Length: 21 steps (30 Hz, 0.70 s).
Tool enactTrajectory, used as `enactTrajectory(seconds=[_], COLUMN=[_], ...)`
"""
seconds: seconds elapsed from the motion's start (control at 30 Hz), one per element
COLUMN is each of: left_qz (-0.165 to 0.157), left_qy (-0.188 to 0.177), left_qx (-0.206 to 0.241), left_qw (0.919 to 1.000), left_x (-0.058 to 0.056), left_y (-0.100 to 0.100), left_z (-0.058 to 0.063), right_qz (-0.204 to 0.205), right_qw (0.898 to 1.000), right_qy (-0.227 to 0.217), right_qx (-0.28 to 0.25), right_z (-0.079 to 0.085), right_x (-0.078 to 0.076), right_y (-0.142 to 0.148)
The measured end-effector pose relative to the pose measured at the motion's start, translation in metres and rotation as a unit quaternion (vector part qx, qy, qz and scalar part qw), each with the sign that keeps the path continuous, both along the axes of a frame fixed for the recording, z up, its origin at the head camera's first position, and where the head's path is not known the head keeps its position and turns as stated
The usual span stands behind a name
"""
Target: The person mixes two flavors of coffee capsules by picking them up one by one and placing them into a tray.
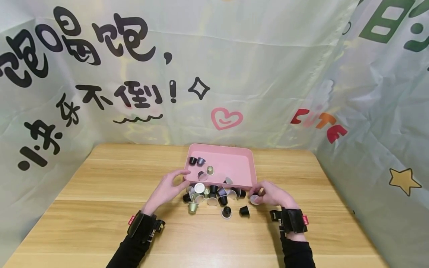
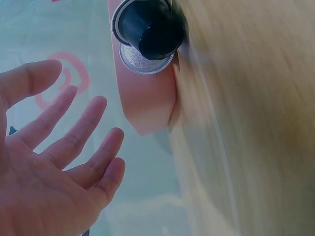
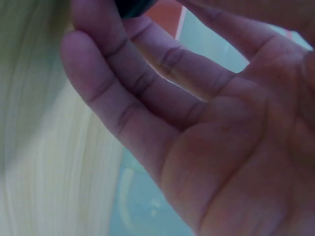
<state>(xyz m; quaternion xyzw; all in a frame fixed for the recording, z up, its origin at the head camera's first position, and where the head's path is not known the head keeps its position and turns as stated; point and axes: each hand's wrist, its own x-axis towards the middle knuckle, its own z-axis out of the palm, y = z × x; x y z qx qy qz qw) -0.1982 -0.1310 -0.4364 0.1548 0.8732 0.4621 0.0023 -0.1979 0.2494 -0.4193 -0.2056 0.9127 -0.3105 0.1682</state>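
Several coffee capsules, black, purple, pale green and silver-lidded, lie heaped along the front edge of a pink tray (image 1: 231,160). My left hand (image 1: 169,188) hovers by the tray's front left corner, its fingers spread and nothing held; in the left wrist view a black capsule (image 2: 150,29) stands beyond the fingertips. At the tray's front right corner my right hand (image 1: 273,194) pinches a coffee capsule (image 1: 254,200), its pale lid facing the head camera. The right wrist view shows only a dark bit of it (image 3: 133,7) past the curled fingers.
Inside the tray a few capsules lie toward the left, among them a green one (image 1: 210,170). Nearer the front stand a loose black capsule (image 1: 244,211), another with its rim down (image 1: 226,212), and a pale green one (image 1: 192,207). Printed cloth (image 1: 254,82) hangs behind the wooden table (image 1: 207,242).
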Motion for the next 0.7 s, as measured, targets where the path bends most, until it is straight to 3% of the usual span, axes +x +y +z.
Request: enactTrajectory(seconds=[0.43,0.7], left_qz=[-0.009,-0.011], left_qy=[-0.019,-0.024], left_qx=[-0.005,-0.008], left_qw=[0.9998,0.9996], left_x=[0.0014,0.0028], left_y=[0.0019,0.0029], left_z=[0.0011,-0.0002], right_qz=[0.014,0.021], right_qw=[0.999,0.999], right_qy=[0.001,0.022], right_qx=[-0.030,-0.018], right_z=[0.0024,0.0018], right_x=[-0.0001,-0.0016], right_y=[0.0009,0.0026])
